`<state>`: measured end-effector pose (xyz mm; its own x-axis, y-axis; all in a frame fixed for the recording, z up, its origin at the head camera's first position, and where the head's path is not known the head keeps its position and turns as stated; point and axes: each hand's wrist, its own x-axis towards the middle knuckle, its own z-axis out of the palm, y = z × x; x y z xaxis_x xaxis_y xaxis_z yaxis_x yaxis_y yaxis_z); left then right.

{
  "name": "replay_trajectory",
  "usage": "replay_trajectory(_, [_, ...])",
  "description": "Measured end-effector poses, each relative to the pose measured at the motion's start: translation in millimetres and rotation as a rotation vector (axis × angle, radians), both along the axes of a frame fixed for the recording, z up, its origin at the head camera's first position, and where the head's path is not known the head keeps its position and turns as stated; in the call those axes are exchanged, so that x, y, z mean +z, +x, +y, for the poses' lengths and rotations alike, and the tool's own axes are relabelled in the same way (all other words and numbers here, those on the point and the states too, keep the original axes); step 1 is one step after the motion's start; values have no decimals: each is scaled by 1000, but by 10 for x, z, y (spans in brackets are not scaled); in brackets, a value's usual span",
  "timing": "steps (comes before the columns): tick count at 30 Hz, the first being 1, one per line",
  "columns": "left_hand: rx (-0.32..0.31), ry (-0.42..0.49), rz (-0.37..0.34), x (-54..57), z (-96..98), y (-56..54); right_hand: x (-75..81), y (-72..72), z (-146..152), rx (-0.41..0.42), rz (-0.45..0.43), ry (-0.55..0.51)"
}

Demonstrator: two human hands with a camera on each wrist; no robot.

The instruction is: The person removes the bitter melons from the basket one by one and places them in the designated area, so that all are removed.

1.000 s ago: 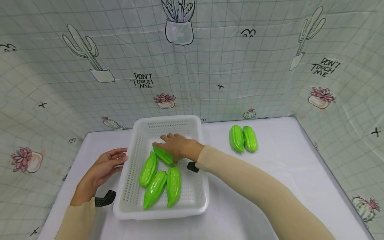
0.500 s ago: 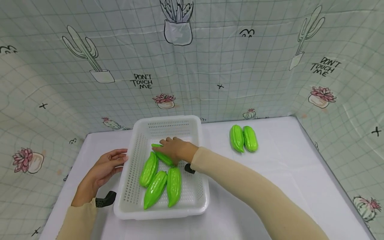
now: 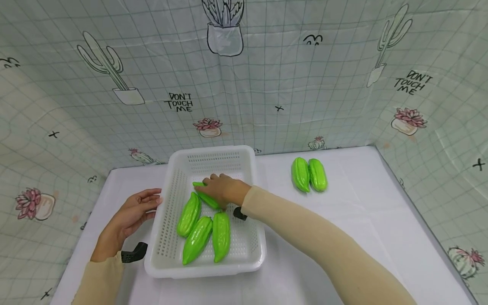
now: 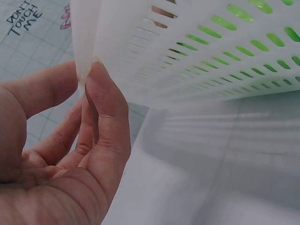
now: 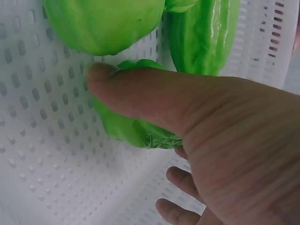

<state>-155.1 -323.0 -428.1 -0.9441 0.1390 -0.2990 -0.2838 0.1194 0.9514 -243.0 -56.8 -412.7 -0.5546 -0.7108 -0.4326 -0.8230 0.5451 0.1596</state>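
Gourd (image 3: pixel 207 200), glossy green and ridged, lies toward twelve o'clock of centre in white perforated plastic basket (image 3: pixel 207 273); right hand (image 3: pixel 222 188) grips it; left hand (image 3: pixel 133 211) pinches basket edge at nine o'clock.

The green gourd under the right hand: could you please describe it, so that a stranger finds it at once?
Find the white basket on the white table. Inside lie four green gourds; choose the farthest gourd, partly covered by the right hand. In the head view, it alone slopes from upper left to lower right.
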Motion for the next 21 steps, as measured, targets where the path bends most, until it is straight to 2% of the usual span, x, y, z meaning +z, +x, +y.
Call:
replay_trajectory(4, [0, 10, -3, 20, 9, 3, 51, -24, 44, -2, 4, -21])
replay_trajectory(11, [10, 6, -5, 8, 3, 5, 323, -40, 212, -38, -21, -105])
replay_trajectory(21, [6, 37, -11, 16, -3, 20, 613, -13, 600, -47, 12, -241])
